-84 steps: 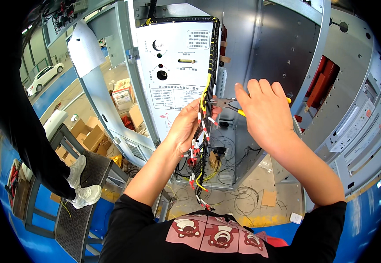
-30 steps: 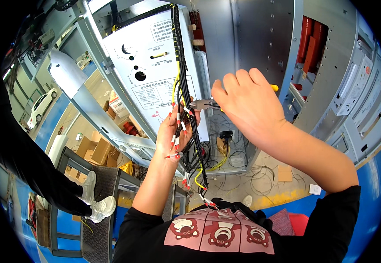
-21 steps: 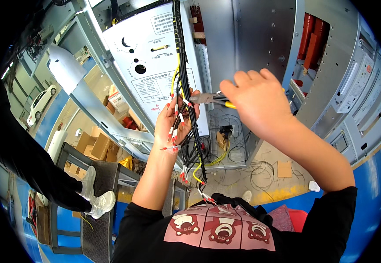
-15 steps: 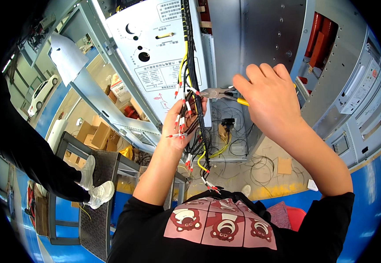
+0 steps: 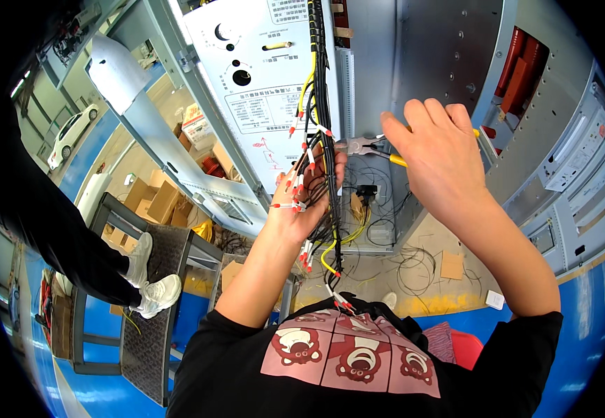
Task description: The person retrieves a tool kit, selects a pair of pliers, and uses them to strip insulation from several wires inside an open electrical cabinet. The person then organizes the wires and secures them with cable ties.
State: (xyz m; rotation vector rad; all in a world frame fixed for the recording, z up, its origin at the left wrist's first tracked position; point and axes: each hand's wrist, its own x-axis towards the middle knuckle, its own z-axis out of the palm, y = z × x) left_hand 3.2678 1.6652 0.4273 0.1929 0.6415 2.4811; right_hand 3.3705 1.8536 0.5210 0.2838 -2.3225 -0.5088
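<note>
A long black wire bundle (image 5: pixel 322 83) hangs down in front of the white panel. Its loose ends carry white sleeves and red tips. My left hand (image 5: pixel 301 205) is wrapped round several of these wires (image 5: pixel 309 161) below the panel's printed area, and part of the fingers is hidden behind them. In my right hand (image 5: pixel 445 153) are pliers (image 5: pixel 379 148) with yellow-and-black handles. Their metal jaws reach left to the bundle beside my left fingertips. Whether the jaws touch a wire cannot be made out.
The white panel (image 5: pixel 253 83) stands in an open metal cabinet (image 5: pixel 421 63). Loose cables (image 5: pixel 372 191) lie in its base. At left, another person's legs (image 5: pixel 72 230) are on a metal step (image 5: pixel 150 334). Cardboard boxes (image 5: pixel 152 202) lie behind it.
The cabinet, bundle and both hands appear slightly farther right in the picture. My left hand still holds wires, and the pliers remain in my right hand by the bundle.
</note>
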